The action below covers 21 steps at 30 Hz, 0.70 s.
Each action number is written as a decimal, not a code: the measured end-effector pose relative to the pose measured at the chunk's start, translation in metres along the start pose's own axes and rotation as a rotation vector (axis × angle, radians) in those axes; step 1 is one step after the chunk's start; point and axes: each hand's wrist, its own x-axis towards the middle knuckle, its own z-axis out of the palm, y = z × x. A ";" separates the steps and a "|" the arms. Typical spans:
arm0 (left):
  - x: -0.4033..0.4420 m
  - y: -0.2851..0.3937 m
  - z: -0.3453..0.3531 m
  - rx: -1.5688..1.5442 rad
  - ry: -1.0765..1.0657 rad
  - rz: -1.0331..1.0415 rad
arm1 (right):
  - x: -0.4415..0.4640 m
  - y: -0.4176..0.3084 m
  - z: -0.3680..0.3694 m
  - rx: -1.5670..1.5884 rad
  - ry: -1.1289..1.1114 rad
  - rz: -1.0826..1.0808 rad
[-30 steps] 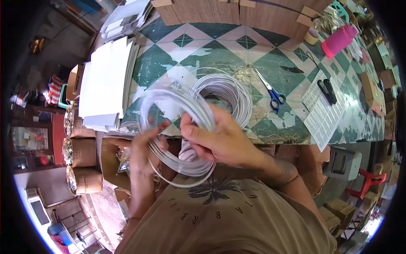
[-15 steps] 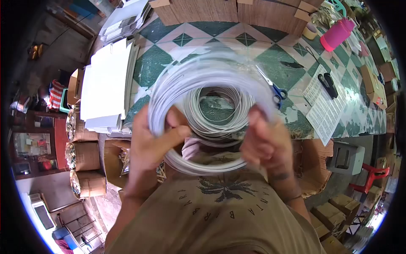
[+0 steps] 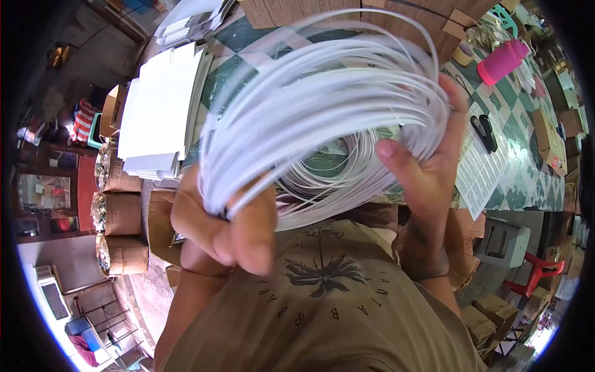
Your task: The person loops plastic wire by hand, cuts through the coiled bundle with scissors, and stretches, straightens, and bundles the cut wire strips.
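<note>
A large coil of white wire point(image 3: 322, 93), blurred and with its loops fanned apart, is held up between my hands. My left hand point(image 3: 226, 223) grips the coil's lower left side, thumb toward me. Around the coil's right side my right hand point(image 3: 434, 149) is curled, with the thumb at its inner edge. Behind and below it, a second white coil point(image 3: 353, 161) lies on the green and white patterned table point(image 3: 232, 74), partly hidden by the raised loops.
White sheets point(image 3: 158, 105) are stacked at the table's left. At the right are a printed paper point(image 3: 480, 167), a black stapler point(image 3: 484, 133) and a pink bottle point(image 3: 502, 62). Brown boards point(image 3: 409, 25) stand at the back. A red stool point(image 3: 536, 273) is at the lower right.
The held coil has risen toward the camera and its loops have spread. My right hand has moved up and right, my left hand slightly left. The scissors are now hidden.
</note>
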 end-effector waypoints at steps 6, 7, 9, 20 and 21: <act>-0.006 -0.004 -0.009 1.060 0.810 0.092 | -0.003 0.024 -0.027 1.438 -0.411 0.929; -0.009 0.002 -0.015 0.862 0.908 -0.033 | 0.011 0.013 -0.015 1.417 -0.369 0.983; -0.013 0.018 -0.028 0.454 1.083 -0.267 | 0.036 -0.001 0.010 1.323 -0.306 1.104; -0.026 0.058 -0.046 0.092 1.078 -0.514 | 0.059 0.001 0.044 1.385 -0.387 1.098; -0.025 0.060 -0.048 0.091 1.068 -0.519 | 0.056 0.004 0.039 1.379 -0.380 1.091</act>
